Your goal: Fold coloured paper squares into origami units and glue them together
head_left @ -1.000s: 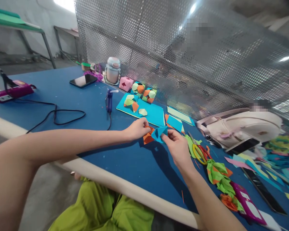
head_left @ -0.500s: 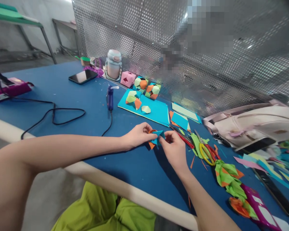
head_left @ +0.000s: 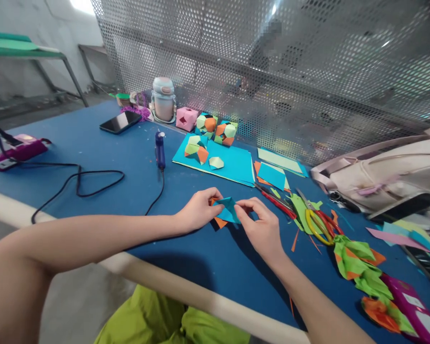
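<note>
Between my hands, just above the blue table, is a folded paper piece (head_left: 229, 210) in blue and orange. My left hand (head_left: 199, 209) pinches its left side, where the orange part shows below the fingers. On the other side, my right hand (head_left: 260, 222) grips the blue paper's edge between thumb and fingers. Beyond them lies a stack of blue paper sheets (head_left: 232, 165). A folded multicolour paper shape (head_left: 196, 149) and a small pale green paper piece (head_left: 216, 163) rest on that stack.
A glue gun (head_left: 160, 150) stands left of the stack, its cord trailing forward. Scissors with yellow handles (head_left: 317, 227) and red-handled scissors (head_left: 279, 203) lie to the right. A phone (head_left: 120, 122), a flask (head_left: 164, 100) and a pink paper cube (head_left: 187, 119) are farther back.
The blue paper has turned and now shows a wider face between my hands. My right hand's fingers have shifted along its edge. The whole view has tilted slightly.
</note>
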`<state>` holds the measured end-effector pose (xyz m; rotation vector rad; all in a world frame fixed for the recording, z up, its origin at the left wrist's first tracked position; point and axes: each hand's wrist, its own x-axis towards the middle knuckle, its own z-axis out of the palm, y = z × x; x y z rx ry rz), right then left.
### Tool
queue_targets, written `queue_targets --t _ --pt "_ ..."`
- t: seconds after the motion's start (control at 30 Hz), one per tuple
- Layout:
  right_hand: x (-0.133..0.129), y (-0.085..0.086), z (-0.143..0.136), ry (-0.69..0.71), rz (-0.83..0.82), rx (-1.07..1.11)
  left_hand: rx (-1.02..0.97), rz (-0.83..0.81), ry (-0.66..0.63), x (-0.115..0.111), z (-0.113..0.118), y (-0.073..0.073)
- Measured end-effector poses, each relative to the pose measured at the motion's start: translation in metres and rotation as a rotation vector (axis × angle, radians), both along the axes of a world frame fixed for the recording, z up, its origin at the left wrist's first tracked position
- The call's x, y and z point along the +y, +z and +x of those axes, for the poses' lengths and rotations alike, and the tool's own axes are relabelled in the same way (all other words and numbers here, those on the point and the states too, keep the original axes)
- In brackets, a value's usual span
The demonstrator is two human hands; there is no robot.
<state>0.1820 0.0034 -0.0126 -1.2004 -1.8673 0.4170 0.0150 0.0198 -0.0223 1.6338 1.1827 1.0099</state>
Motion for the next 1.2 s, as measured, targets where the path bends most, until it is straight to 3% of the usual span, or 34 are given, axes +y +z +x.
queue_targets --t 0.37,0.47,0.67,0.77,1.0,1.1,1.2 --pt "0.004 -0.007 0.004 0.018 -0.043 0.112 0.033 0.015 -0.03 -0.001 0.002 -0.004" --pt "0.006 -0.008 0.004 0.0 -0.063 0.13 0.085 0.057 -0.028 -0.003 0.001 -0.003" --pt "0.001 -0.006 -0.002 0.153 -0.154 0.037 0.169 0.194 -0.021 -0.001 -0.005 0.0" --pt "-0.003 -0.006 -0.006 0.136 -0.191 0.038 0.19 0.247 0.0 0.0 -0.006 0.001" --pt "-0.003 -0.007 -0.012 0.01 -0.441 0.244 -0.119 0.01 0.06 -0.004 0.0 0.004" --pt "-0.005 -0.006 -0.014 0.031 -0.483 0.258 -0.1 -0.016 0.067 -0.005 0.001 0.005" --pt "-0.006 -0.005 -0.015 0.028 -0.42 0.216 -0.059 -0.046 0.046 -0.005 0.0 0.006"
